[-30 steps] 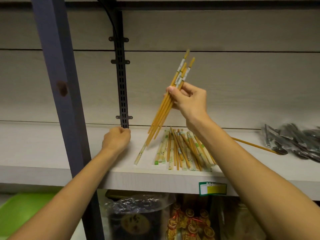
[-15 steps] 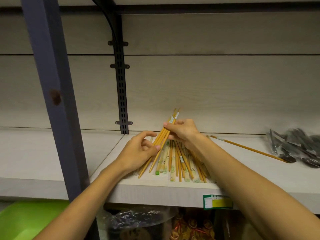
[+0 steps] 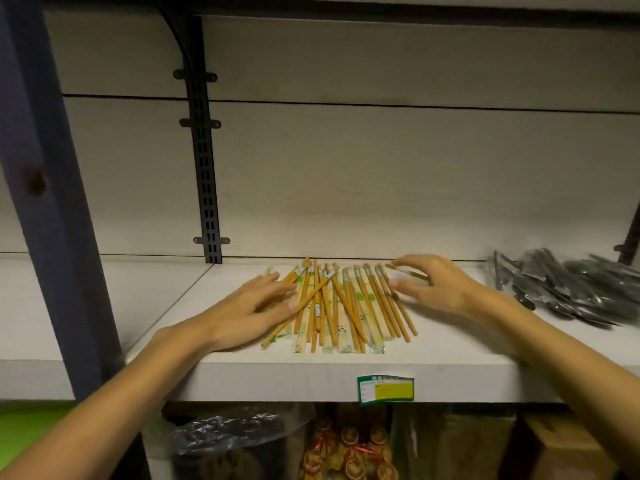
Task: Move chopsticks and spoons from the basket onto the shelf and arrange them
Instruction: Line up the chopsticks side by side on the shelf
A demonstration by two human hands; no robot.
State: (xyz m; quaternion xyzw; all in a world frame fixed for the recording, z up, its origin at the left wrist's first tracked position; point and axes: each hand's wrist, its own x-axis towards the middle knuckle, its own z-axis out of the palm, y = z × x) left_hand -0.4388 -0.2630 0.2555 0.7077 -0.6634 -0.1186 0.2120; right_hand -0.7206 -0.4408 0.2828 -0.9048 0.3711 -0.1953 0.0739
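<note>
Several yellow-brown chopsticks point(image 3: 337, 303) lie in a loose fan on the white shelf point(image 3: 450, 362), some in clear wrappers with green print. My left hand point(image 3: 254, 308) lies flat with straight fingers on the left side of the pile. At the right side of the pile, my right hand point(image 3: 431, 287) has spread fingers, its fingertips touching the outer chopsticks. Neither hand grips anything. A heap of dark spoons point(image 3: 568, 292) in clear wrap sits at the shelf's right end. No basket is in view.
A blue-grey post point(image 3: 52, 202) rises at the left, and a black slotted rail point(image 3: 204, 168) runs up the back wall. A green and yellow price label point(image 3: 386, 390) sticks to the shelf's front edge. Bagged goods point(image 3: 235, 441) fill the level below.
My right hand brought the raised bundle of chopsticks down and let it go on the pile. Both hands now lie spread over the chopsticks, which are fanned wider. The lone chopstick at the right joined the pile.
</note>
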